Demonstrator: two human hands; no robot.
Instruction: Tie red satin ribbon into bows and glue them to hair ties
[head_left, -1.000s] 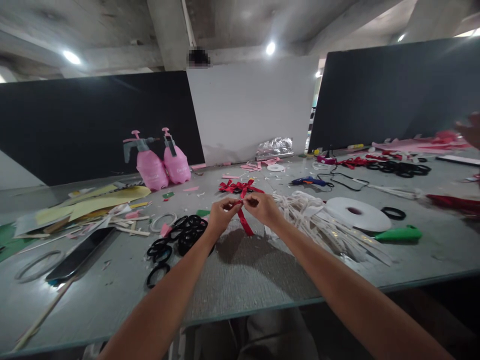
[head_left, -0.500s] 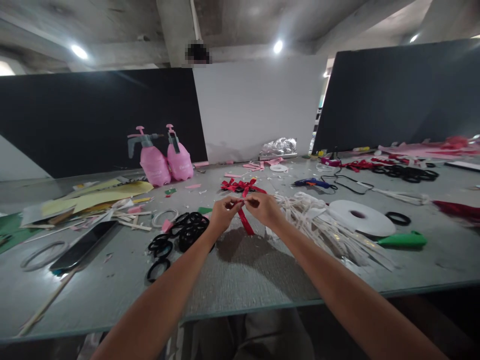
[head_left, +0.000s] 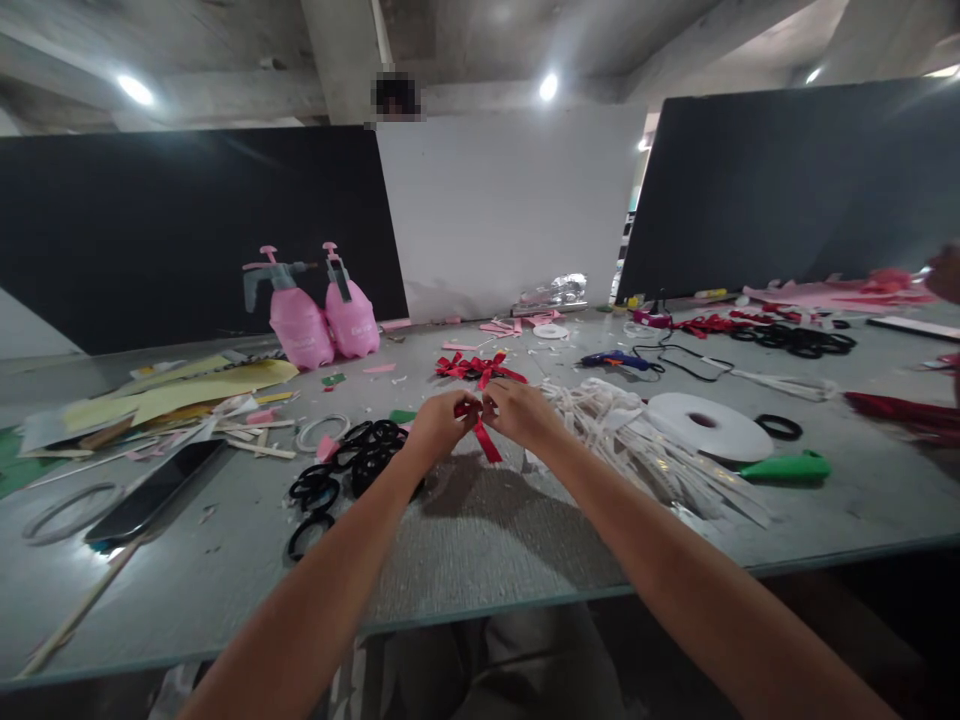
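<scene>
A red ribbon is pinched between my two hands above the middle of the table, one end hanging below the fingers. My left hand is closed on it from the left. From the right, my right hand grips it with fingertips almost meeting the left ones. My fingers hide the middle of the ribbon. Just beyond them lies a small pile of red ribbon bows. Black hair ties are heaped beside my left wrist, and white strips lie by my right wrist.
Two pink spray bottles stand at the back left. A phone lies at left. To the right are a blue glue gun with its cord, a white ribbon roll and a green object. Part of another person's hand shows at far right.
My fingers have shifted around the ribbon, with the hands still close together, and its hanging end looks shorter. The view has turned slightly right. Another person's hand has appeared at the right edge.
</scene>
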